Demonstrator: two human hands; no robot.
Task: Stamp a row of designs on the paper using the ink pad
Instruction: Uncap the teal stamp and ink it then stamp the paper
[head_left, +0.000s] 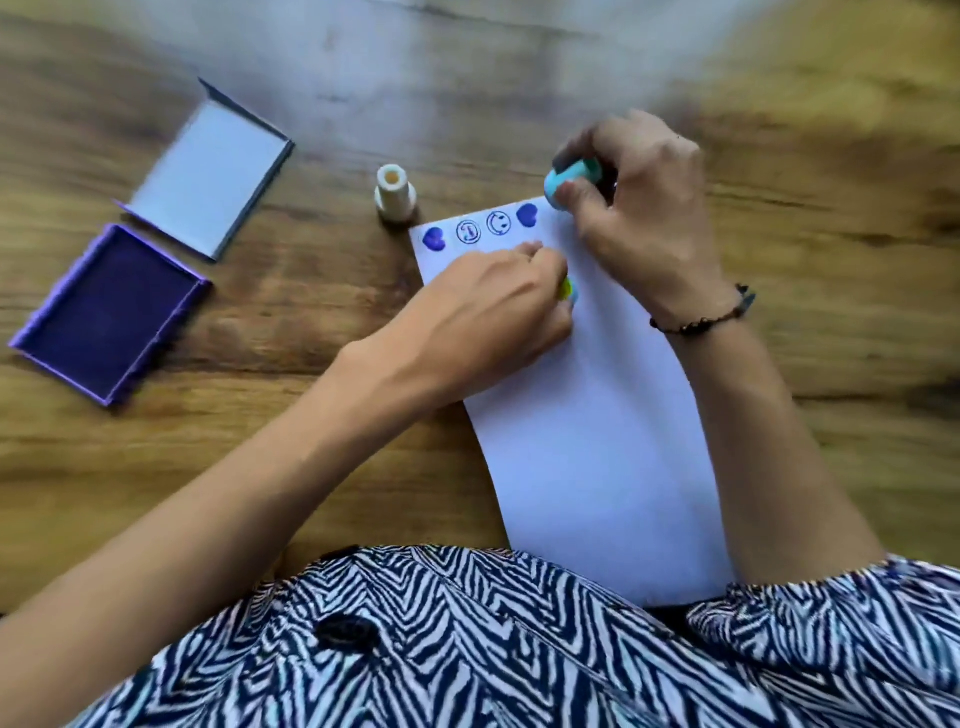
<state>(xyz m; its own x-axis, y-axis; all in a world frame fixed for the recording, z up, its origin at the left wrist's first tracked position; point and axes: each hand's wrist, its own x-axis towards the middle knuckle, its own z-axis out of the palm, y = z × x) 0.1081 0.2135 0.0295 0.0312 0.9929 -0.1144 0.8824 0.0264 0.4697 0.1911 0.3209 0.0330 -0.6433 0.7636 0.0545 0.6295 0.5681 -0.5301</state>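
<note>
A white sheet of paper (597, 441) lies on the wooden table, its far edge carrying a row of purple prints (483, 226): a heart, two round faces, another heart. My right hand (639, 208) grips a light blue stamp (569, 182) at the paper's far right corner, tilted, just past the last heart. My left hand (483, 317) rests on the paper below the row, closed around a small yellow-green stamp (566, 289) that is mostly hidden. The open purple ink pad (111, 312) sits at the left.
The ink pad's white-lined lid (208, 171) lies open beyond the pad. A cream stamp (395, 195) stands upright just beyond the paper's far left corner. A dark bead bracelet (701, 317) circles my right wrist. My striped shirt (467, 649) fills the near edge.
</note>
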